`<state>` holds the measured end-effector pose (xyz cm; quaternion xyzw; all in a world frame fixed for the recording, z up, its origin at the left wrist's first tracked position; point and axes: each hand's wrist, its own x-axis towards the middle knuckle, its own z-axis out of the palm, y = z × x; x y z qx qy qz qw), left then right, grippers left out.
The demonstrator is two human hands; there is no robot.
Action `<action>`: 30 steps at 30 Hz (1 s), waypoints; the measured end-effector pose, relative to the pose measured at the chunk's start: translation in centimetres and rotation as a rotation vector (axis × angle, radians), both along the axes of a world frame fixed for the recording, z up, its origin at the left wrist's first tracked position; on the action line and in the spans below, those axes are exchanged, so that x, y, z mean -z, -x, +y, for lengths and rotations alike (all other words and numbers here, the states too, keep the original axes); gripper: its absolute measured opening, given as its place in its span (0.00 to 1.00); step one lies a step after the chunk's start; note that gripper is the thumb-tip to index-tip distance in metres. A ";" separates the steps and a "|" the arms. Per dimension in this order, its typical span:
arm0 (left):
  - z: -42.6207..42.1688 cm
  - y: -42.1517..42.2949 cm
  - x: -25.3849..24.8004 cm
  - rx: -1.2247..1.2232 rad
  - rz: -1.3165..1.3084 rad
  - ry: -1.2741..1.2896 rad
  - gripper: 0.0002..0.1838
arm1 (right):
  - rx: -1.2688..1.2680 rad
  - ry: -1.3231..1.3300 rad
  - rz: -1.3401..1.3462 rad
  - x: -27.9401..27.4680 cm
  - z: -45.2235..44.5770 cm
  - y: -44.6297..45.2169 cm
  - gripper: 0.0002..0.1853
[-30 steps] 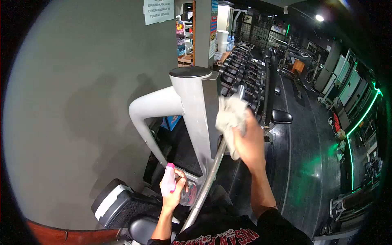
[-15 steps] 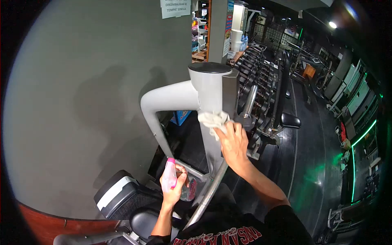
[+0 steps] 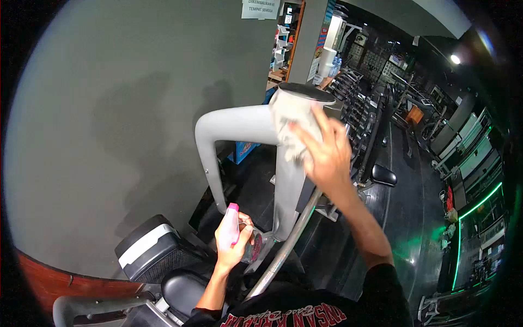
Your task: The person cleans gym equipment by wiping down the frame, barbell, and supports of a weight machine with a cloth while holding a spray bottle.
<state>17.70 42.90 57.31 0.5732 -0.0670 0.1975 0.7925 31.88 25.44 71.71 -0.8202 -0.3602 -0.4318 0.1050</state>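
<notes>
My right hand (image 3: 329, 155) presses a whitish cloth (image 3: 294, 122) against the upper post of a grey machine frame (image 3: 291, 182), just under its black round cap (image 3: 306, 91). The fingers lie spread over the cloth and hold it to the metal. Lower down, my left hand (image 3: 234, 245) is wrapped around a spray bottle (image 3: 254, 252) with a pink and white spray head (image 3: 230, 220). The bottle's clear body is partly hidden behind the fingers.
A bare metal bar (image 3: 289, 245) slopes up in front of me. To the lower left are a black padded seat (image 3: 188, 291) and a black block with a white stripe (image 3: 152, 253). A dumbbell rack (image 3: 354, 103) runs back on the right, beside the grey wall (image 3: 136, 109).
My right hand has moved up the post with the cloth, which now spreads flatter near the cap. The left hand keeps its grip on the spray bottle. The view has shifted slightly.
</notes>
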 end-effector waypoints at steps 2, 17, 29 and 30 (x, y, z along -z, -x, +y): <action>0.0 0.0 0.2 0.005 -0.004 0.016 0.08 | 0.092 0.194 -0.189 -1.9 0.4 -1.9 0.28; 0.3 0.5 0.0 -0.001 -0.049 0.041 0.09 | -0.241 0.623 0.123 18.3 -1.6 -4.3 0.16; 0.5 0.4 -0.4 -0.025 -0.048 0.017 0.08 | -0.054 0.474 -0.221 0.1 3.1 -5.3 0.20; 0.6 0.5 -0.3 -0.024 -0.045 0.013 0.08 | -0.053 0.470 -0.217 1.4 3.1 -5.5 0.20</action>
